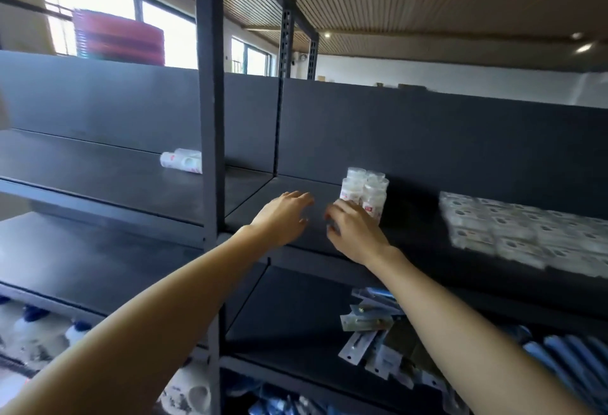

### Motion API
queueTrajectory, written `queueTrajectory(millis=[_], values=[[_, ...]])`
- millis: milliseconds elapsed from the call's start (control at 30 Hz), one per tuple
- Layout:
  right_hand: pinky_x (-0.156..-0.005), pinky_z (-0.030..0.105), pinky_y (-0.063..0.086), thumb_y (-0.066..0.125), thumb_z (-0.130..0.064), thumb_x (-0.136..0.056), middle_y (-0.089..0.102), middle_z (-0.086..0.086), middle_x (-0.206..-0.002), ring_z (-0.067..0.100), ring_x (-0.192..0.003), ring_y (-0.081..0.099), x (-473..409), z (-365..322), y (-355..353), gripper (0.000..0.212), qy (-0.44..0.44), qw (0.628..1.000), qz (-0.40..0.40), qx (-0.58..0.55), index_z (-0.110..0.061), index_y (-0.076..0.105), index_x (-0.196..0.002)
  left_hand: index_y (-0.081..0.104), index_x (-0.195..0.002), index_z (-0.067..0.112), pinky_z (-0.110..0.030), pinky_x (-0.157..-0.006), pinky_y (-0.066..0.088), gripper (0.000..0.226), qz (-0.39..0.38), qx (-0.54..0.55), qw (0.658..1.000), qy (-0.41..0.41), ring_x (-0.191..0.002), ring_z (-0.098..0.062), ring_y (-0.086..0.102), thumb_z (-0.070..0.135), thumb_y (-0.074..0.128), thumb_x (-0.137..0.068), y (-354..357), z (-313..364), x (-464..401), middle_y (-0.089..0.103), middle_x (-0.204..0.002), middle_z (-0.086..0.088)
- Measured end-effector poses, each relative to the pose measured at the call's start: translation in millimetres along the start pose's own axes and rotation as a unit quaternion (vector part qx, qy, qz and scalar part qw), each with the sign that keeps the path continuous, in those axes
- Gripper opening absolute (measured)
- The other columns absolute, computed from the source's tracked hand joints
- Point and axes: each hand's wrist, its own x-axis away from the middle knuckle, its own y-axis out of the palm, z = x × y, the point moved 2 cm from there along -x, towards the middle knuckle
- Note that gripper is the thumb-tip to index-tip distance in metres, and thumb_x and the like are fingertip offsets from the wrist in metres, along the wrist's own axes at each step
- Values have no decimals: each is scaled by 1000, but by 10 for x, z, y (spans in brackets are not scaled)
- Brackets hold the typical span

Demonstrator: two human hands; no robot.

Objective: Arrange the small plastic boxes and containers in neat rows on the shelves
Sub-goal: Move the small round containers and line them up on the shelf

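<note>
A cluster of small clear plastic containers (364, 191) with white lids and red labels stands against the back panel of the dark shelf (296, 190). My right hand (353, 230) reaches in just in front of the cluster, fingers curled near its base; whether it holds anything is hidden. My left hand (284, 215) hovers over the bare shelf to the left, fingers stretched forward and empty. Rows of flat clear plastic boxes (526, 230) cover the shelf at right. Two similar containers (182, 160) lie on their sides on the left bay's shelf.
A dark upright post (213, 118) divides the two bays in front of me. The lower shelf holds loose packaged items (368, 325) and blue items (559, 358). White bottles with blue caps (49, 332) sit at lower left. A red stack (118, 39) stands beyond the shelving by the window.
</note>
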Motion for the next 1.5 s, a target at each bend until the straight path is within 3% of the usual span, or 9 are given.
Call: queueTrajectory(millis=[133, 233, 333, 533, 633, 833, 1100, 1200, 1500], values=[[-77, 29, 41, 59, -16, -93, 58, 1, -107, 21, -101, 54, -13, -441, 20, 14, 10, 1000, -13, -16, -13, 63, -105, 53, -116, 19, -35, -69, 46, 26, -5, -7, 1000, 4, -100, -28, 58, 19, 55, -90, -229, -139, 319, 58, -114, -1], [-82, 35, 46, 57, -16, -94, 59, 2, -110, 24, -105, 53, -11, -828, 36, 17, 24, 999, -38, -15, -13, 62, -109, 57, -112, 20, -42, -77, 53, 26, -44, 3, 999, 10, -99, -27, 59, 19, 55, -86, -438, -310, 636, 60, -109, 1], [-85, 36, 45, 55, -18, -95, 57, 1, -115, 24, -108, 52, -27, -1253, 92, 19, 45, 996, -71, -13, -15, 61, -113, 58, -119, 23, -40, -85, 51, 33, -74, 8, 997, -6, -104, -24, 58, 24, 57, -87, -639, -562, 976, 61, -115, 3], [-87, 36, 47, 54, -17, -96, 57, 0, -115, 21, -108, 51, -136, -2128, 274, 18, 45, 996, -74, -33, -16, 60, -113, 61, -109, 23, -35, -78, 49, 22, -45, -17, 998, -26, -103, -28, 60, 23, 57, -87, -1028, -1134, 1601, 62, -112, 1], [-85, 35, 47, 54, -16, -96, 58, 1, -116, 22, -109, 52, -261, -2491, 355, 19, 38, 996, -68, -34, -15, 60, -113, 60, -118, 20, -32, -83, 42, 28, -15, -46, 998, -34, -112, -26, 55, 25, 57, -90, -1256, -1388, 1807, 61, -121, -2], [-95, 35, 44, 53, -23, -99, 51, 2, -129, 23, -123, 47, -623, -2995, 544, 32, 50, 994, -97, -30, -15, 54, -130, 54, -131, 25, -35, -90, 44, 41, -41, -74, 993, -81, -122, -24, 51, 30, 57, -91, -1544, -1942, 2051, 57, -130, 1], [-95, 40, 45, 53, -24, -99, 54, 4, -125, 26, -119, 50, -1196, -3186, 940, 28, 60, 996, -64, -22, -14, 55, -125, 55, -130, 24, -36, -99, 41, 39, 12, -80, 992, -100, -125, -23, 47, 33, 57, -92, -1641, -2587, 1882, 58, -130, 1], [-92, 38, 45, 53, -23, -98, 54, 5, -124, 27, -118, 50, -1489, -3145, 1163, 27, 66, 996, -48, -21, -13, 55, -123, 55, -131, 24, -35, -99, 41, 39, 9, -72, 992, -103, -126, -23, 46, 32, 57, -93, -1573, -2854, 1687, 57, -132, 1], [-101, 39, 41, 54, -27, -98, 49, 5, -135, 27, -128, 44, -2519, -2592, 1874, 37, 102, 993, -44, -31, -12, 53, -131, 52, -135, 23, -36, -99, 41, 43, -17, -104, 990, -91, -128, -25, 45, 33, 56, -93, -1348, -3699, 713, 55, -135, -1]])
